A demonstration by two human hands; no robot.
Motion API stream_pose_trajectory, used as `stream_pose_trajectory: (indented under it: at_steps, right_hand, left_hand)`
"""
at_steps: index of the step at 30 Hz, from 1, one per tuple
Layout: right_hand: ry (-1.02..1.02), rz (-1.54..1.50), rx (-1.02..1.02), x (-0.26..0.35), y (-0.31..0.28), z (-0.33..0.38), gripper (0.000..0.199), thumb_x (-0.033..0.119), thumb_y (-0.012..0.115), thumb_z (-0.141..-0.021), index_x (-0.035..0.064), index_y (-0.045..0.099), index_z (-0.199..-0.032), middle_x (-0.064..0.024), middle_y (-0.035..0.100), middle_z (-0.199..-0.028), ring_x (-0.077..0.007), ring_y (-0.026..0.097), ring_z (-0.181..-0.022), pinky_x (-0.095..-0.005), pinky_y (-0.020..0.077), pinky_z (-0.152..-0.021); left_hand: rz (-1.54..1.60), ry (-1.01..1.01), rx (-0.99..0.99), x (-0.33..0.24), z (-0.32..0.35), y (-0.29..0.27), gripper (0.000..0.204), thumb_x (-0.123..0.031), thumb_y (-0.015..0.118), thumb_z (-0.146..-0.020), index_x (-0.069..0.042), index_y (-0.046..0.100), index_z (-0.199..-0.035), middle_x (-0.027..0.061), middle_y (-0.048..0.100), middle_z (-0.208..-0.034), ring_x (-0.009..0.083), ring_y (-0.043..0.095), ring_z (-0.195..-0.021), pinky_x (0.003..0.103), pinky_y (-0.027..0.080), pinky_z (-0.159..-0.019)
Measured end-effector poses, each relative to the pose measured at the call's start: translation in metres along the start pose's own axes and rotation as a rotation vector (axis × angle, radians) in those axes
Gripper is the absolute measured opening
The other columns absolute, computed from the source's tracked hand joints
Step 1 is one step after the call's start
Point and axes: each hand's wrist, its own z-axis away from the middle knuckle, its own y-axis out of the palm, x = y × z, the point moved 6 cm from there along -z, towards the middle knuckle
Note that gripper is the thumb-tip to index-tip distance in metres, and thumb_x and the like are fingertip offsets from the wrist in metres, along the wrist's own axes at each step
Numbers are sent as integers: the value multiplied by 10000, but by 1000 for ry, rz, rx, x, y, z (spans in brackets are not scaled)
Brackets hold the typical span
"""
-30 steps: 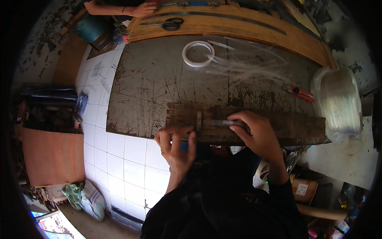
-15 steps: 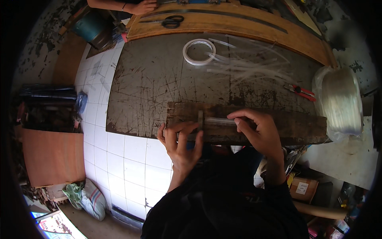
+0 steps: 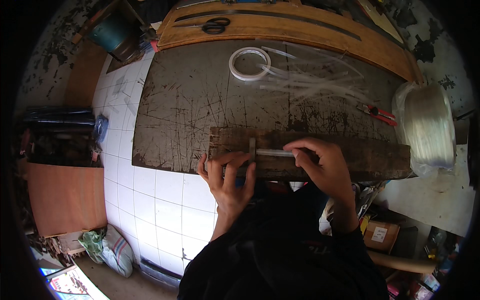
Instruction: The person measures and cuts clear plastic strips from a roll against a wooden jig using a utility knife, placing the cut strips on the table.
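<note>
A dark wooden board [image 3: 370, 155] lies along the near edge of the scratched work table [image 3: 185, 100]. My left hand [image 3: 227, 177] rests on the board's left part, its fingers bent over something blue that is mostly hidden. My right hand [image 3: 322, 162] presses a clear plastic tube [image 3: 274, 152] onto the board, fingertips on the tube. A small upright stop [image 3: 252, 148] stands on the board between the two hands, at the tube's left end.
A white tape roll [image 3: 249, 63] and several cut clear tubes [image 3: 310, 80] lie farther back. Red-handled cutters [image 3: 377, 113] sit at right beside a large coil of clear tubing [image 3: 425, 127]. Black scissors [image 3: 215, 25] lie on a wooden bench [image 3: 300, 27]. White floor tiles [image 3: 160, 200] are at the left.
My left hand has slid a little to the right along the board toward the stop. The right hand stays on the tube. The other person's hand at the top edge is gone from view.
</note>
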Motion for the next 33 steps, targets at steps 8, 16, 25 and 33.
stream_pose_trajectory:
  at_steps: [8,16,25,33]
  right_hand:
    - [-1,16,2,2,1,0,159,97,542,-849,0,632,-938,-124,660,-840,-188,640,-687,-277,466,-574]
    - [2,23,9,0,3,-2,165,101,541,-848,1,630,-945,-127,658,-837,-193,636,-686,-280,463,-588]
    - [-25,31,19,-3,3,-4,178,130,543,-850,23,629,-964,-123,649,-825,-199,623,-680,-292,454,-592]
    - [94,113,67,-8,-22,8,167,139,567,-843,44,594,-978,-75,614,-688,-145,603,-618,-272,437,-565]
  left_hand:
    - [2,-3,6,1,2,0,195,-86,690,-713,-121,617,-890,3,591,-894,173,566,-892,436,280,-1004]
    - [-11,-9,24,2,4,-1,201,-120,693,-726,-140,629,-915,3,582,-948,179,551,-931,443,270,-1009]
    - [-295,148,155,-17,0,5,277,-349,677,-736,-223,669,-982,-41,461,-1246,182,411,-1157,633,61,-1037]
    - [-448,409,259,-34,-13,3,340,-338,638,-777,-117,665,-1033,-30,453,-1305,203,379,-1237,737,6,-959]
